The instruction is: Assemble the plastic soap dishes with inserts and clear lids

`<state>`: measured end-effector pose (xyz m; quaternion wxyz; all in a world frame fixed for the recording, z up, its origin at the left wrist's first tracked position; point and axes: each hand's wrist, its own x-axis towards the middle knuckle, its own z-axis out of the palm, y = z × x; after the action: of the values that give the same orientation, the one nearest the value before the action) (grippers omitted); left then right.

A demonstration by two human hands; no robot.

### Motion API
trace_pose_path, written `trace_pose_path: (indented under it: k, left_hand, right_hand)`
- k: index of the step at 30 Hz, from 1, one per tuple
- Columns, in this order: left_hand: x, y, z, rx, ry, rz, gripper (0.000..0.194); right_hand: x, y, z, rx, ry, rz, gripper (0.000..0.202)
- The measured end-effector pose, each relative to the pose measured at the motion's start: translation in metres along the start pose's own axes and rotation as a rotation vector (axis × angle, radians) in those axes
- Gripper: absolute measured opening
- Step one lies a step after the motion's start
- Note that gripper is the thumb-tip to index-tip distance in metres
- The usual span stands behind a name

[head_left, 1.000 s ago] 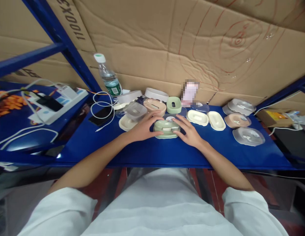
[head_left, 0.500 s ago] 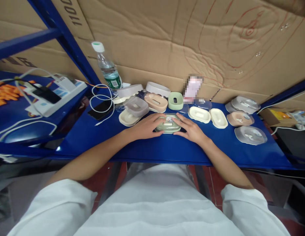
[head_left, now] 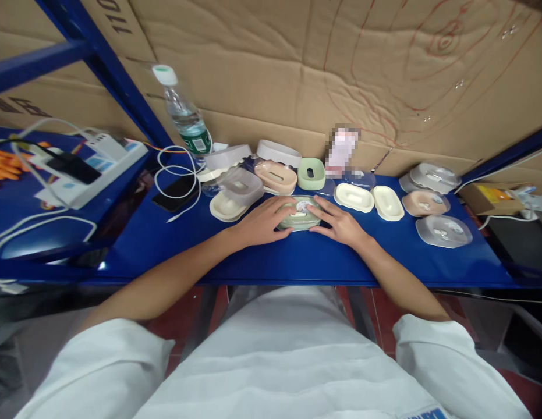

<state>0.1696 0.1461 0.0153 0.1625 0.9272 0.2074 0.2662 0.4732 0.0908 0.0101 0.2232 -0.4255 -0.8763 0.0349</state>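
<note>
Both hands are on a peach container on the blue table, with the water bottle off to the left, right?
Not quite: in the head view, the left hand and right hand are on a green container, not a peach one. It is on the blue table, with the water bottle off to the left.

Both forearms reach forward and slant inward, the left forearm (head_left: 170,272) and the right forearm (head_left: 404,279) bare, elbows set wide apart. The wrists run nearly straight into the hands, which face each other in front of the torso. The left hand (head_left: 262,223) and the right hand (head_left: 341,223) are curved in a cupping grip, fingers extended above, thumbs below pointing toward one another, a gap between them.
</note>
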Motion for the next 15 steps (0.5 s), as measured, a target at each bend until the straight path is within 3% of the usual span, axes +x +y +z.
trace_pose_path:
  k: [4,7,9,12,15]
  left_hand:
    - [-0.002,-0.005,0.002,0.021,0.009,0.007,0.046]
    - [-0.003,-0.005,0.001,0.036,-0.027,-0.031,0.051]
    - [-0.003,-0.004,-0.002,0.059,-0.056,-0.075,0.049]
    - [-0.002,-0.001,-0.006,0.076,-0.078,-0.114,0.046]
    - [-0.001,0.001,-0.008,0.060,-0.093,-0.139,0.046]
  right_hand:
    - [0.004,-0.005,-0.007,0.018,0.002,-0.014,0.066]
    - [0.007,-0.003,-0.021,-0.024,0.023,0.072,0.063]
    - [0.003,0.007,-0.035,-0.132,0.071,0.220,0.060]
    - [-0.013,0.033,-0.056,-0.357,0.144,0.570,0.069]
    - [-0.034,0.063,-0.072,-0.446,0.102,0.919,0.077]
